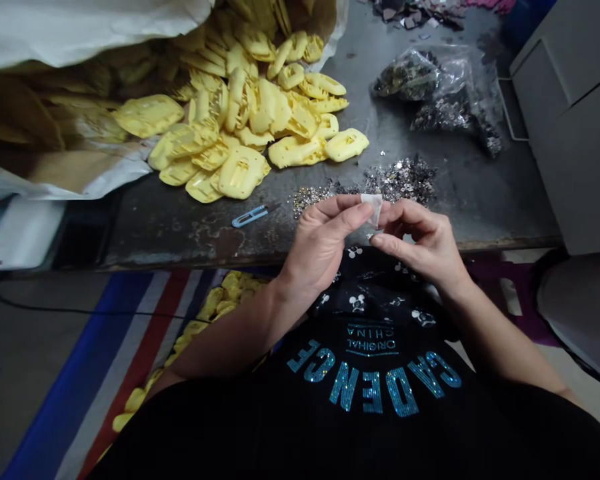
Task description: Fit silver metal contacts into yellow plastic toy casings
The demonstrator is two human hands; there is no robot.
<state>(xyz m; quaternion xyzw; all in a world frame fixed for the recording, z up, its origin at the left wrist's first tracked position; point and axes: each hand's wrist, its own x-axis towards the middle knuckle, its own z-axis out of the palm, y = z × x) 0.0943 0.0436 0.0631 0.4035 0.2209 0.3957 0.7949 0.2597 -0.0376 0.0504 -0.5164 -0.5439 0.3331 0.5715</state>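
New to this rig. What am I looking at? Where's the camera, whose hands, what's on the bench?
This is one picture from a camera worn on a person's head, looking forward and down. There's no robot. The black shirt with sparkly teal lettering is the wearer's own. Their left hand and right hand pinch a small whitish translucent piece. On the dark metal worktop lie yellow moulded plastic pieces spilling from a large sack, loose glittering stones, clear bags of similar stones, and blue-handled snips.
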